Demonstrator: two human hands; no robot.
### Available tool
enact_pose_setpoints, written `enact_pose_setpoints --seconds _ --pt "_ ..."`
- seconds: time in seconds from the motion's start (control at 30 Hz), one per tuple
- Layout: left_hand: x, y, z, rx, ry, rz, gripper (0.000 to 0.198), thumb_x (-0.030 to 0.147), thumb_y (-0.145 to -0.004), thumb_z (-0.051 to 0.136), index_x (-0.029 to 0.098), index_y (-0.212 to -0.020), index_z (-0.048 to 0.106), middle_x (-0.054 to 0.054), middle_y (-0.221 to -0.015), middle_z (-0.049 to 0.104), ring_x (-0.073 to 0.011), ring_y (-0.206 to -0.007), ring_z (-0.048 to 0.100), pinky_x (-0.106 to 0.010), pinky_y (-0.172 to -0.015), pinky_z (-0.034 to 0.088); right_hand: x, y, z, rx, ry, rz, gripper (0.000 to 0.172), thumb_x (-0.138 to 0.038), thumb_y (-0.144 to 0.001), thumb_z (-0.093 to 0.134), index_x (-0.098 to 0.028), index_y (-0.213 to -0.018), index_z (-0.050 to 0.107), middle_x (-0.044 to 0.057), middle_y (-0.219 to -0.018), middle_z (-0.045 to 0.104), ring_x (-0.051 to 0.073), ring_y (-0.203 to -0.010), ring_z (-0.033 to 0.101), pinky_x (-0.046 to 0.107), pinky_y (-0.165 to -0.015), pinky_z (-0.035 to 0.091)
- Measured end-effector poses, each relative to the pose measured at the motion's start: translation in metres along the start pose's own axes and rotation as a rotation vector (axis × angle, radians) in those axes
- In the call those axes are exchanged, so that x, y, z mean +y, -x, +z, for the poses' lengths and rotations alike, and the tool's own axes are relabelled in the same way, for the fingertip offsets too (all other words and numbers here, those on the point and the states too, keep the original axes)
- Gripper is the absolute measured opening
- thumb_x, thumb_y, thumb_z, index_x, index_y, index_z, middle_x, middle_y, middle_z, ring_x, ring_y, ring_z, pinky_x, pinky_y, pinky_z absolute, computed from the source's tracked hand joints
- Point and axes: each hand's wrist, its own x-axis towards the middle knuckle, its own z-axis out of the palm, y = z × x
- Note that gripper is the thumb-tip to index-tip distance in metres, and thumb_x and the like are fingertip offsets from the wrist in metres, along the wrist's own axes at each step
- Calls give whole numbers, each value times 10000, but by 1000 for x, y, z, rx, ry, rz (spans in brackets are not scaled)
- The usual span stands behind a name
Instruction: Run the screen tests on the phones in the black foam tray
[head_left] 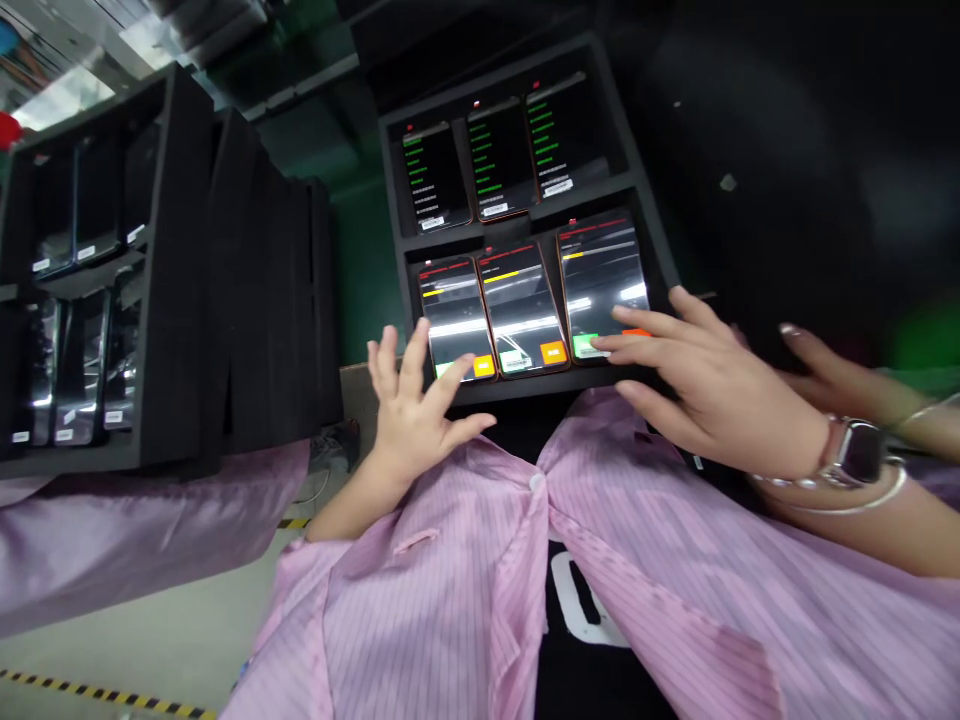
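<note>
A black foam tray (pixel 637 215) in front of me holds smartphones in two rows. The front-left phone (pixel 456 310), front-middle phone (pixel 523 310) and front-right phone (pixel 600 265) show red text, a yellow bar and coloured blocks low on the screen. My left hand (pixel 409 410), fingers spread, has its index fingertip over the lower part of the front-left phone. Over the lower part of the front-right phone, my right hand (pixel 709 385) reaches with extended fingers, a fingertip at its green block. Neither hand grasps anything; whether the fingertips touch the glass I cannot tell.
Back-row phones (pixel 502 160) carry green text and white labels. At left, another black tray (pixel 161 300) stands steeply tilted with dark-screened phones, beside more black trays (pixel 262 290). Another person's hand (pixel 832 370) is behind my right wrist. A pink sleeve (pixel 150 530) lies at lower left.
</note>
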Motion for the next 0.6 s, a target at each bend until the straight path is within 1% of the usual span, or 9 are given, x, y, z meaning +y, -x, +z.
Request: enact_pose_setpoints --seconds 0.03,0.1,0.17,0.23,0.3,0.4,0.47,0.53,0.6 --pt "7 -5 3 -6 5 35 689 784 -910 662 359 -1451 664 -96 -1776 316 -454 -1660 166 -729 -1317 119 2 0 6 -23 24 7 181 -273 -1073 556 -215 -1232 620 105 -1232 773 372 -1393 620 737 -1272 333" --pt "19 -16 11 -60 -3 80 703 797 -892 673 375 -1454 657 -97 -1744 377 -439 -1654 199 -716 -1323 122 4 0 13 -41 30 27 185 -287 -1072 562 -230 -1234 629 96 -1216 775 379 -1383 627 744 -1263 348" --pt "28 -23 19 -151 -28 86 713 807 -877 682 348 -1422 681 -116 -1720 414 -445 -1641 233 -720 -1322 116 3 -1 14 -21 -3 49 230 -293 -1067 567 -239 -1283 626 104 -1248 764 377 -1392 621 728 -1269 356" --pt "31 -27 21 -228 -32 75 733 826 -860 681 312 -1382 705 -137 -1712 421 -458 -1628 259 -728 -1318 118 -1 -3 9 17 -32 61 289 -292 -1059 573 -243 -1341 615 112 -1275 754 382 -1397 614 718 -1272 363" --pt "26 -27 14 -233 -5 61 767 851 -847 672 322 -1402 686 -131 -1713 420 -456 -1624 271 -722 -1318 131 -5 -5 5 38 -55 79 348 -286 -1049 581 -260 -1395 604 104 -1292 749 387 -1403 607 714 -1276 362" --pt "10 -23 -7 -122 57 -14 787 841 -872 655 355 -1489 599 -111 -1717 409 -432 -1627 276 -682 -1322 184 -8 -8 4 32 -86 81 417 -286 -1034 601 -283 -1451 587 94 -1300 744 399 -1412 597 713 -1280 358" --pt "-2 -18 -18 -64 88 -115 758 783 -924 647 328 -1521 546 -124 -1717 401 -416 -1622 291 -646 -1315 242 -9 -10 8 4 -105 76 434 -283 -1038 596 -281 -1471 570 102 -1324 731 400 -1436 574 701 -1293 344" --pt "-10 -14 -21 -78 105 -219 723 734 -966 626 290 -1526 515 -146 -1700 417 -400 -1607 325 -613 -1301 294 -10 -13 13 -15 -123 63 431 -292 -1045 590 -286 -1475 557 103 -1341 721 394 -1453 558 683 -1304 336" --pt "-15 -10 -17 -149 113 -285 692 725 -989 595 263 -1501 526 -164 -1673 448 -389 -1579 379 -590 -1285 332 -11 -16 20 -11 -140 42 419 -316 -1047 599 -286 -1463 559 97 -1343 722 387 -1441 570 677 -1298 348"
